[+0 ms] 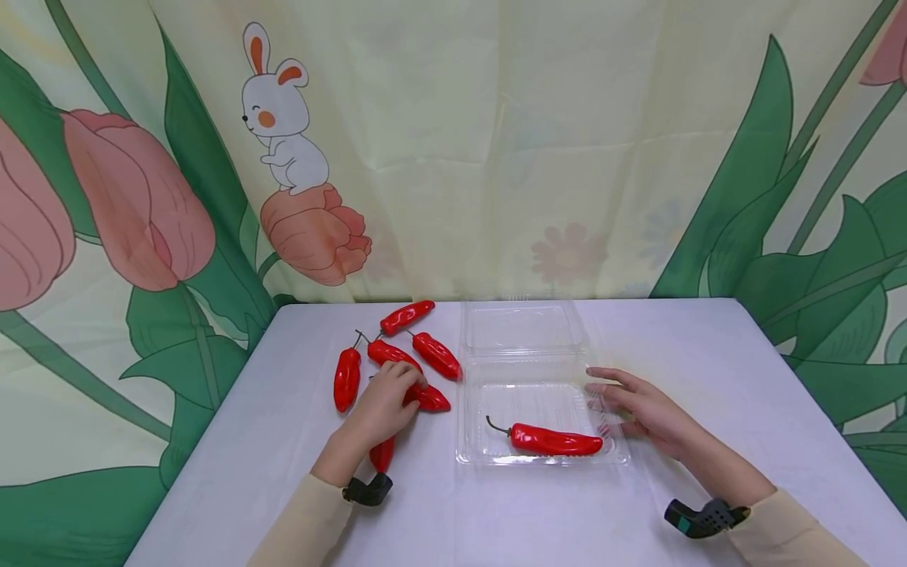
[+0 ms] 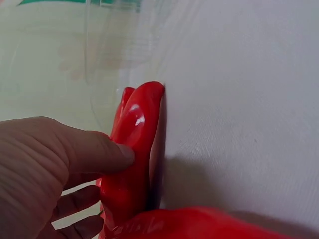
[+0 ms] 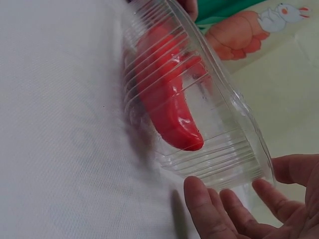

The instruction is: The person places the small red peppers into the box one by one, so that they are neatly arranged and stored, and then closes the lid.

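My left hand (image 1: 383, 400) reaches over a group of red chili peppers and grips one chili pepper (image 1: 434, 400), its thumb pressed along the glossy side in the left wrist view. Another chili pepper (image 2: 199, 224) crosses the foot of that view. An open clear plastic clamshell box (image 1: 471, 441) lies to the right, with one red chili pepper (image 1: 556, 440) lying crosswise near the front of its base. At the box's right wall is my right hand (image 1: 648, 411), its fingers spread and relaxed, fingertips right at the wall and rim.
Several more chili peppers lie around the left hand: one upright in view at the left (image 1: 347, 380), one at the back (image 1: 407, 316), one beside the box (image 1: 436, 357). The clear lid (image 1: 523, 327) lies folded back. A printed curtain (image 1: 567, 142) hangs behind the white table (image 1: 538, 520).
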`<state>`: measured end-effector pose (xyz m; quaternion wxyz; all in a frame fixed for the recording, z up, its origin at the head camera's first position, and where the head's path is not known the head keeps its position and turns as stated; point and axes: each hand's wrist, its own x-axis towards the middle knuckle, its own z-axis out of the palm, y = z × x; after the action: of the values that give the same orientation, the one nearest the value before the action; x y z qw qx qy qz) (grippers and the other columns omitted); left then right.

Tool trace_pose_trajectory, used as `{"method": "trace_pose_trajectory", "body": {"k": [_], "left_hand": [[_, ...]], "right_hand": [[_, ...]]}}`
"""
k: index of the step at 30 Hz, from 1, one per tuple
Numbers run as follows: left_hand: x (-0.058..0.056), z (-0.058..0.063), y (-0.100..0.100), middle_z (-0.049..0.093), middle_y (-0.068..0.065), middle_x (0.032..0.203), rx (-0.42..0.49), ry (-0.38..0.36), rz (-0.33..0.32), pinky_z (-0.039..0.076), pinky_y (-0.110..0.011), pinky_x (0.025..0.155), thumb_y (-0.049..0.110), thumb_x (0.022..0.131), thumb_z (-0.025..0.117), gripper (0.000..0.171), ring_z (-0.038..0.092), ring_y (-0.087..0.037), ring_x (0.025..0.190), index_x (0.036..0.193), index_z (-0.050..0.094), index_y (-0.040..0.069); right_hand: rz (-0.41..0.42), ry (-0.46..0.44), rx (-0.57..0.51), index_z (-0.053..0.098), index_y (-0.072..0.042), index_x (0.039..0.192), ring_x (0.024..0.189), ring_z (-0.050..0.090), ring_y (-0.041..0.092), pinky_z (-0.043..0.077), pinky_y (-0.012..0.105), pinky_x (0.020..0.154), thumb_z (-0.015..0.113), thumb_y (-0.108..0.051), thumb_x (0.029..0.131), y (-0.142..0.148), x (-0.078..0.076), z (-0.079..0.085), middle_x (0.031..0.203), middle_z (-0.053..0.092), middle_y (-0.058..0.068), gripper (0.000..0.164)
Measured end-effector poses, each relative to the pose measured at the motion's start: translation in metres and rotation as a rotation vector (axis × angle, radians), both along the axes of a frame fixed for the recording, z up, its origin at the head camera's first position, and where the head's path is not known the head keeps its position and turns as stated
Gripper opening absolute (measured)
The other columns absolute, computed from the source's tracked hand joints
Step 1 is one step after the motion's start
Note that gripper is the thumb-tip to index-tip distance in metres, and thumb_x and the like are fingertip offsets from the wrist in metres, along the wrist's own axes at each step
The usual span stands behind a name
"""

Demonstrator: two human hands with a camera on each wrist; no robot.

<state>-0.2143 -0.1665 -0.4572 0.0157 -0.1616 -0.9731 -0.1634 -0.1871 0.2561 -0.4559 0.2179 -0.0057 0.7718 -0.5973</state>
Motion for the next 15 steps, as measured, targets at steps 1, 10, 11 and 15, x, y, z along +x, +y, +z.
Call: {"method": "trace_pose_trajectory", "body": {"k": [1,10,11,15], "left_hand": [[0.0001,0.0004,-0.0008,0.064,-0.004,0.123,-0.014,0.002,0.002,0.061,-0.042,0.090,0.018,0.076,0.092,0.048,0.055,-0.023,0.119,0.119,0.070,0.018],[-0.0022,-0.0020,-0.0014,0.064,-0.007,0.130,-0.134,0.033,0.015,0.055,-0.054,0.101,0.017,0.069,0.096,0.065,0.053,-0.028,0.126,0.128,0.068,0.018],[-0.0026,-0.0024,-0.0006,0.064,-0.007,0.130,-0.145,0.035,0.013,0.053,-0.057,0.103,0.017,0.069,0.096,0.066,0.053,-0.029,0.126,0.128,0.068,0.017],[-0.0035,-0.0041,0.0020,0.064,-0.009,0.132,-0.208,0.042,0.002,0.047,-0.062,0.106,0.019,0.070,0.096,0.068,0.053,-0.031,0.128,0.132,0.066,0.018]], "right_hand": [[0.000,0.000,0.000,0.027,-0.010,0.163,0.144,0.041,0.047,0.059,0.046,0.097,0.052,-0.034,0.107,-0.0001,-0.0001,-0.0001,0.165,0.026,0.026,0.065],[0.004,0.003,-0.011,0.027,-0.009,0.163,0.144,0.041,0.048,0.059,0.046,0.097,0.052,-0.034,0.107,-0.0004,-0.0008,-0.0008,0.165,0.026,0.027,0.066],[0.005,0.004,-0.010,0.026,-0.009,0.163,0.144,0.041,0.047,0.059,0.046,0.096,0.052,-0.034,0.107,-0.0004,-0.0007,-0.0009,0.165,0.026,0.027,0.066],[0.003,0.007,-0.010,0.026,-0.009,0.163,0.143,0.043,0.047,0.060,0.044,0.095,0.053,-0.034,0.107,0.0001,-0.0006,-0.0014,0.165,0.026,0.027,0.066]]}}
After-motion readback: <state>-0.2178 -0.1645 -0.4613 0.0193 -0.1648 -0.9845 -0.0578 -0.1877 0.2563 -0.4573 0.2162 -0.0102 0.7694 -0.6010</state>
